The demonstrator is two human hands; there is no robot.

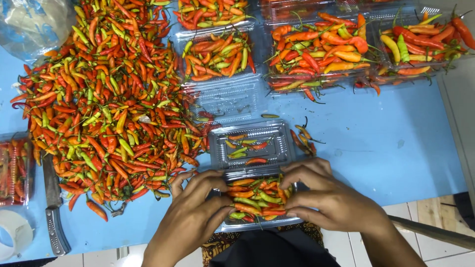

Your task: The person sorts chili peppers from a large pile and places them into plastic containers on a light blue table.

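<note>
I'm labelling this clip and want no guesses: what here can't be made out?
Head view only:
- Chillies in the clear tray: partly covered by the left hand and right hand.
- Knife: blade partly under the chilli pile.
- Side tray: cut off at the left edge.

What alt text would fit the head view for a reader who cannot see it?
Two bare hands, left hand and right hand, press on chillies in an open clear hinged container at the near edge of a blue table. A large chilli pile lies to the left, filled clear packs beyond.
</note>
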